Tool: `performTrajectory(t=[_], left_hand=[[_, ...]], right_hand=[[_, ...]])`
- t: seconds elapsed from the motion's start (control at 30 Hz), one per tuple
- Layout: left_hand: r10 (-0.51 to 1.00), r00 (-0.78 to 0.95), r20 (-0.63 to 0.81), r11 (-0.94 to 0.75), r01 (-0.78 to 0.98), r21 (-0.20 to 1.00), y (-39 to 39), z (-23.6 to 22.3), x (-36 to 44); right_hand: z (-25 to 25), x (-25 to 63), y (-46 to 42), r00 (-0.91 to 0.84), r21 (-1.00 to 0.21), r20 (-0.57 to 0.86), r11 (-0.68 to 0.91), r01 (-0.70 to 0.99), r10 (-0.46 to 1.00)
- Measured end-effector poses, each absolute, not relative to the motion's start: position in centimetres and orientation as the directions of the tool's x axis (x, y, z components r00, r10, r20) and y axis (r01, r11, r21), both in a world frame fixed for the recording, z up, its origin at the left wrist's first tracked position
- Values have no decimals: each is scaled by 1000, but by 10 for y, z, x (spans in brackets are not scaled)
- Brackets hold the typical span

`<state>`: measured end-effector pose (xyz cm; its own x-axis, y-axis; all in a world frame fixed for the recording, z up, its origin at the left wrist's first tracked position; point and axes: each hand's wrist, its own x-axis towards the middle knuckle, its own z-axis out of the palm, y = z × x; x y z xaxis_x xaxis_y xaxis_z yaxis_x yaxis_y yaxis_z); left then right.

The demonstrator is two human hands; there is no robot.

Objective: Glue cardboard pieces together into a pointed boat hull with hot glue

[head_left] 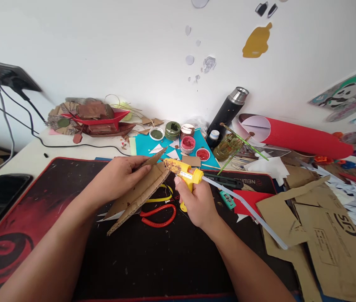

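My left hand (123, 176) is closed on a folded cardboard piece (140, 191), gripping it near its far end. The cardboard is tilted over the dark desk mat (127, 268). In my right hand (195, 199) is a yellow glue gun (182, 171), fingers wrapped round its handle, with a long translucent glue stick (247, 202) out of its back. The gun's stained nozzle end is close to the cardboard's far right edge; whether they touch I cannot tell. Beneath the cardboard lie red-handled scissors (159, 217) and a yellow-handled tool (162, 196), both partly hidden.
Open paint pots (187, 144) stand on blue paper (143, 144) behind my hands. A model boat (98, 119) sits at the back left, a black flask (228, 110) at the back right. Cardboard sheets (332, 247) cover the right side; a phone (1, 205) lies left.
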<state>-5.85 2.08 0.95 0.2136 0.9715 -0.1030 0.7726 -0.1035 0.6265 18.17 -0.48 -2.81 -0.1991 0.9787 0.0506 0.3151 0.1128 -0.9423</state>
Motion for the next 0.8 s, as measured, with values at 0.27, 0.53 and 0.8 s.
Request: performTrajectory(t=[0.27, 0.53, 0.8], left_hand=[[975, 203, -95, -104, 786, 610, 21, 10, -58], [974, 206, -97, -106, 789, 605, 21, 10, -56], [976, 196, -97, -104, 806, 583, 21, 10, -56]], right_hand=[[-30, 182, -4, -209, -935, 49, 119, 335, 977], [-30, 181, -5, -228, -938, 34, 110, 329, 973], [-31, 181, -5, -243, -930, 14, 102, 352, 970]])
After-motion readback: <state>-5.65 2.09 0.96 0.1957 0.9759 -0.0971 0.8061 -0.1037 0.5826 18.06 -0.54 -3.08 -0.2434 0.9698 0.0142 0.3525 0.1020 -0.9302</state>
